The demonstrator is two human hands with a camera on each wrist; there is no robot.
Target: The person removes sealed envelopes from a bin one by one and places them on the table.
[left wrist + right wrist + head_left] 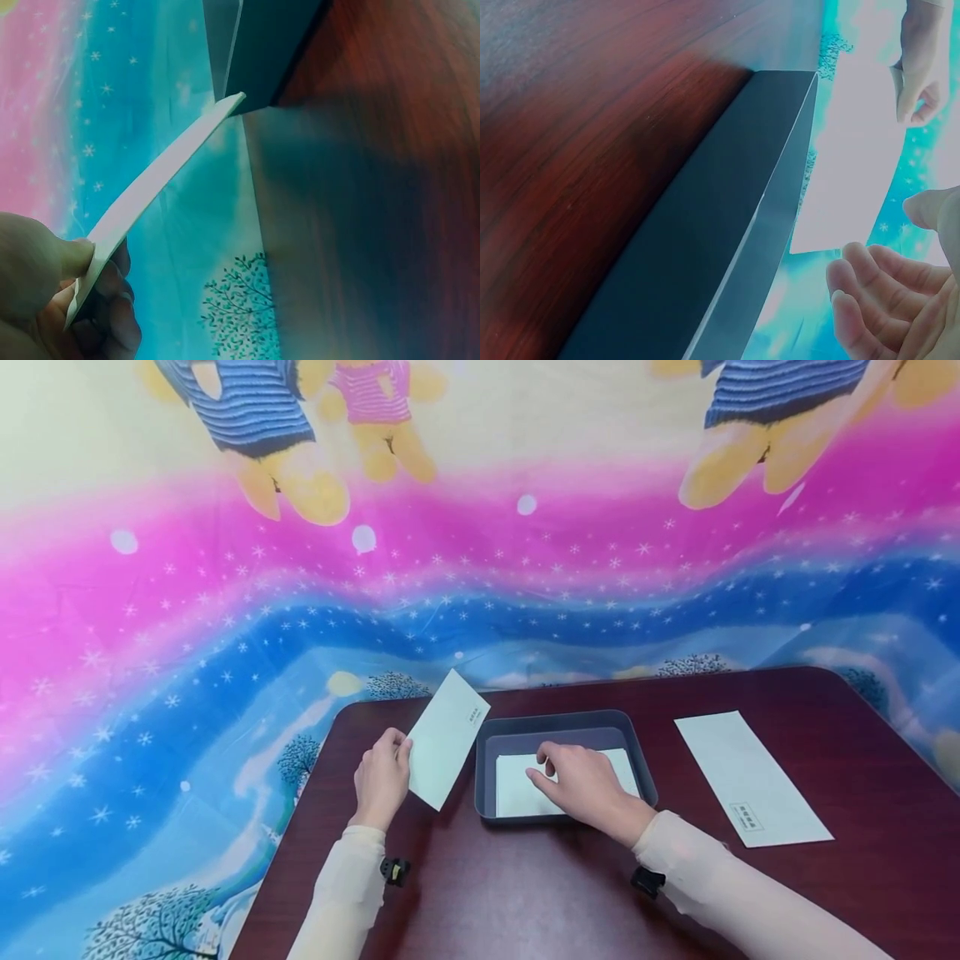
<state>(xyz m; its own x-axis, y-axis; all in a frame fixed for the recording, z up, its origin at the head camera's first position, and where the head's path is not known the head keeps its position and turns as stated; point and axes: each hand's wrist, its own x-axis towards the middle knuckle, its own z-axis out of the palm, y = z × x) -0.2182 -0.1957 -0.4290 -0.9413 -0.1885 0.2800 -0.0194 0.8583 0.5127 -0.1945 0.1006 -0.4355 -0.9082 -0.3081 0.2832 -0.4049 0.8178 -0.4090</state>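
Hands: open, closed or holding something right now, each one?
Left hand: holding a white envelope by its edge.
Right hand: open, holding nothing, above the gray tray.

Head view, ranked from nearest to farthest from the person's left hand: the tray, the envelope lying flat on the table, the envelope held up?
1. Held envelope: pinched in the left hand itself.
2. Tray: just to the right of the held envelope.
3. Flat envelope: on the table, farther right, past the tray.
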